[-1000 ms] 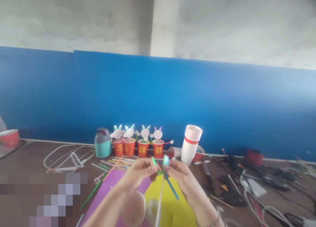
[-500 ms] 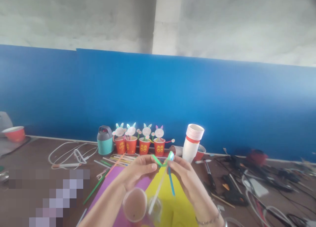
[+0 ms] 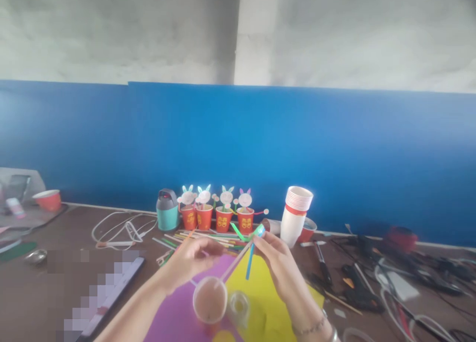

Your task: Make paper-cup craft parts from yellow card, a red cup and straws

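My right hand (image 3: 280, 267) pinches the top of a cluster of straws (image 3: 250, 240), green, blue and a pale one, held above the table. The pale straw slants down toward a cup (image 3: 210, 300) seen from above, low in the middle. My left hand (image 3: 189, 260) hovers just left of the straws with its fingers curled, and what it holds, if anything, is hidden. Beneath both hands lie a purple sheet (image 3: 174, 317) and a yellow sheet (image 3: 267, 307). A roll of clear tape (image 3: 238, 307) sits beside the cup.
Several red cups with paper bunnies (image 3: 217, 213) line the blue wall, beside a teal device (image 3: 167, 210) and a stack of white cups (image 3: 295, 215). Loose straws (image 3: 201, 238) lie in front. White cable (image 3: 119, 230) at left; glue guns and tangled wires (image 3: 372, 277) at right.
My left hand has dropped away from the straw tips to the left. My right hand keeps the straws and has shifted slightly right. The view has swung left.
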`<action>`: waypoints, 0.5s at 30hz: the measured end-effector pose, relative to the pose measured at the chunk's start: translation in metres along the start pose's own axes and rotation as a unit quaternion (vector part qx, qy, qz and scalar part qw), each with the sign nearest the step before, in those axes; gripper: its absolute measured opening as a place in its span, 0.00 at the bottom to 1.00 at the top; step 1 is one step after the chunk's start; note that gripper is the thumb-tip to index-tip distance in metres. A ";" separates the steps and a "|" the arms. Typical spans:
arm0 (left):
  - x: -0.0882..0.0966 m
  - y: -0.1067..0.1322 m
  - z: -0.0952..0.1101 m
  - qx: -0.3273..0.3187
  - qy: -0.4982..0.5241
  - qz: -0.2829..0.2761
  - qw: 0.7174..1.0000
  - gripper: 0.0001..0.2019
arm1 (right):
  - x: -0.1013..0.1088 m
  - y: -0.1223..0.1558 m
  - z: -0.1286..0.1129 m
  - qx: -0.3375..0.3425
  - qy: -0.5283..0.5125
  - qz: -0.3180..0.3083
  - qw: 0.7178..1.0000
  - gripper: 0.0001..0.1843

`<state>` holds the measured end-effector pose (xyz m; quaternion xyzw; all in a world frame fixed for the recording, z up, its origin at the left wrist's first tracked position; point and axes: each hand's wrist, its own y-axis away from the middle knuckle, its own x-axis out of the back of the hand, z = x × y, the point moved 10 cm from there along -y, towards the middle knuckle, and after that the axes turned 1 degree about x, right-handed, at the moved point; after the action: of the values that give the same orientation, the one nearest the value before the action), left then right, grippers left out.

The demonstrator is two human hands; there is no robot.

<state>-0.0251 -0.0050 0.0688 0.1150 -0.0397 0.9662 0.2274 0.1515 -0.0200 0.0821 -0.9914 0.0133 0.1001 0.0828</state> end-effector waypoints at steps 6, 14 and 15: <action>-0.025 0.004 0.031 -0.075 0.124 0.044 0.988 0.15 | -0.019 0.009 -0.002 0.004 0.023 -0.039 0.999 0.19; -0.019 -0.020 0.013 -0.102 0.194 0.168 0.961 0.17 | -0.015 0.007 0.006 0.005 0.145 -0.052 0.988 0.15; -0.018 -0.023 0.009 -0.101 0.197 0.171 0.960 0.18 | -0.012 0.006 0.006 0.016 0.185 -0.042 0.982 0.12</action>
<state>0.0023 0.0068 0.0734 -0.1101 -0.1109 0.9851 0.0721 0.1383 -0.0246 0.0777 -0.9910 -0.0112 -0.0890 0.0993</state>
